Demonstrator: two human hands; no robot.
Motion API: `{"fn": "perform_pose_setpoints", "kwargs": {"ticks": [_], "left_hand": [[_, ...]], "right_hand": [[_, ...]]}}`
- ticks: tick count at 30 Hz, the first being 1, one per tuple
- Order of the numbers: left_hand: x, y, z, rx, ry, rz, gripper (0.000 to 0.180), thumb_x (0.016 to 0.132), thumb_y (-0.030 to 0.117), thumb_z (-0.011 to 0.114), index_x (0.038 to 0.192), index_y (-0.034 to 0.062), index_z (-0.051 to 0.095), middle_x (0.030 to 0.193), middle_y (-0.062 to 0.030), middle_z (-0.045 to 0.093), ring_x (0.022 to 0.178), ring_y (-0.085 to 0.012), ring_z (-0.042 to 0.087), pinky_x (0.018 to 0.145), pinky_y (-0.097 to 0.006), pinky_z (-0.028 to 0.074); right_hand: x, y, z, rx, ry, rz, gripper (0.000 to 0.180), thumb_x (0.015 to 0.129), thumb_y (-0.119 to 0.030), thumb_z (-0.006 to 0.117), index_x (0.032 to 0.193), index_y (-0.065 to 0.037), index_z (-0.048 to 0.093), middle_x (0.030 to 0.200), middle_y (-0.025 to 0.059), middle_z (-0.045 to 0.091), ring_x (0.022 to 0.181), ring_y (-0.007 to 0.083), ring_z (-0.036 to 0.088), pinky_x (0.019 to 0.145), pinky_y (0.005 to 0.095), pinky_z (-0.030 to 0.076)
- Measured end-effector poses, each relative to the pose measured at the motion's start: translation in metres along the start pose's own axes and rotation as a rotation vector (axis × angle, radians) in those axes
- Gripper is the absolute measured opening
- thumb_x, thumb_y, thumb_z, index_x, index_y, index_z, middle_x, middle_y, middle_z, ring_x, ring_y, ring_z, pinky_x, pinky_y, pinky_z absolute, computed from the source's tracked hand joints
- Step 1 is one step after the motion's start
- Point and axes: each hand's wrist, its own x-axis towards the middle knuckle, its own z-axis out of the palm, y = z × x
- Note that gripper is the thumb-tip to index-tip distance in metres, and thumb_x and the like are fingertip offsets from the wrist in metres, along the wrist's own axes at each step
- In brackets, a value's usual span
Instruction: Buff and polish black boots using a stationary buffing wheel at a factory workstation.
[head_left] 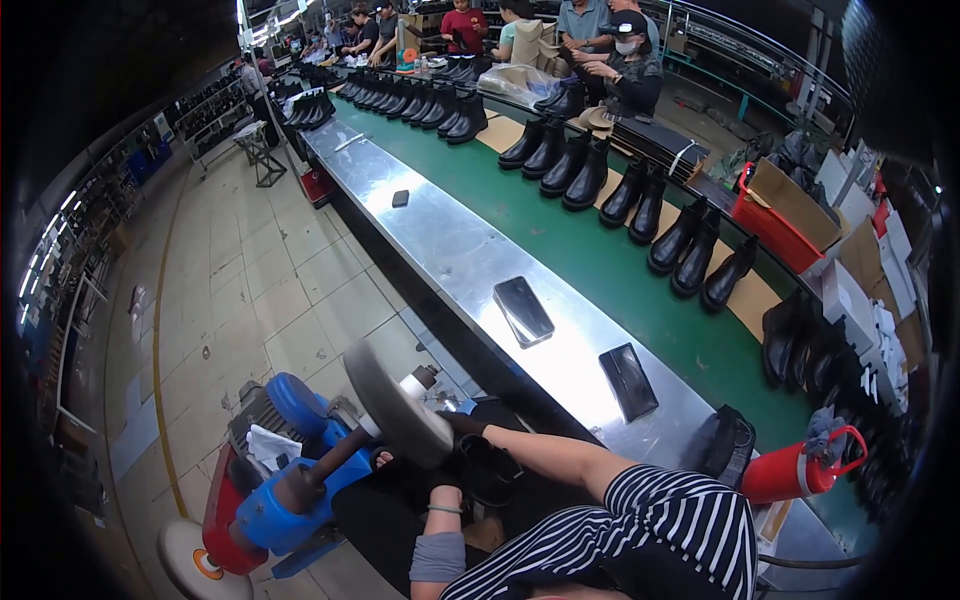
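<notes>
A black ankle boot (490, 472) is held low in front of me, close beside the grey buffing wheel (395, 405). The wheel looks smeared, as if spinning. My right hand (466, 423), in a dark covering, grips the boot's far side by the wheel; its fingers are mostly hidden. From below, my left forearm, with a grey sleeve and green wristband, reaches up to the boot. My left hand (437, 474) is dark-covered and partly lost against the dark boot and clothes, but closes on its near side. Whether the boot touches the wheel, I cannot tell.
The blue buffing machine (285, 505) has another round wheel (200, 565) at lower left. Beyond a metal ledge (450, 250) with phones and a wallet-like case, several black boots line a green conveyor (450, 165). A red tumbler (780, 475) stands right. People work at the far side.
</notes>
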Motion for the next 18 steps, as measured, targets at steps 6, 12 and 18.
{"fn": "perform_pose_setpoints", "kwargs": {"ticks": [6, 12, 18], "left_hand": [[0.011, -0.018, -0.007, 0.012, -0.039, 0.099, 0.052, 0.098, 0.043, 0.03, 0.135, 0.0089, 0.045, 0.132, -0.0097, 0.051, 0.117, -0.0266, 0.051, 0.098, -0.039, 0.043], [0.051, -0.033, -0.083, -0.039, -0.189, -0.006, 0.046, 0.099, 0.037, 0.036, 0.131, 0.0068, 0.048, 0.125, -0.0104, 0.055, 0.11, -0.0277, 0.055, 0.096, -0.04, 0.045], [0.063, -0.053, -0.087, -0.097, -0.271, -0.175, 0.045, 0.099, 0.037, 0.036, 0.128, 0.0065, 0.05, 0.124, -0.0106, 0.056, 0.109, -0.0274, 0.055, 0.096, -0.04, 0.045]], "right_hand": [[0.005, 0.029, -0.014, 0.147, -0.08, -0.257, 0.046, 0.095, -0.041, 0.049, 0.128, -0.009, 0.053, 0.121, 0.006, 0.059, 0.106, 0.0144, 0.057, 0.093, 0.0299, 0.044], [-0.066, -0.031, 0.018, -0.711, -0.135, -0.44, 0.048, 0.094, -0.029, 0.045, 0.135, -0.004, 0.039, 0.128, 0.0204, 0.052, 0.118, 0.0267, 0.053, 0.098, 0.0384, 0.041], [-0.108, -0.087, 0.009, -0.93, -0.094, -0.168, 0.038, 0.092, -0.017, 0.043, 0.128, -0.009, 0.045, 0.136, 0.0239, 0.04, 0.119, 0.0385, 0.048, 0.095, 0.0449, 0.042]]}}
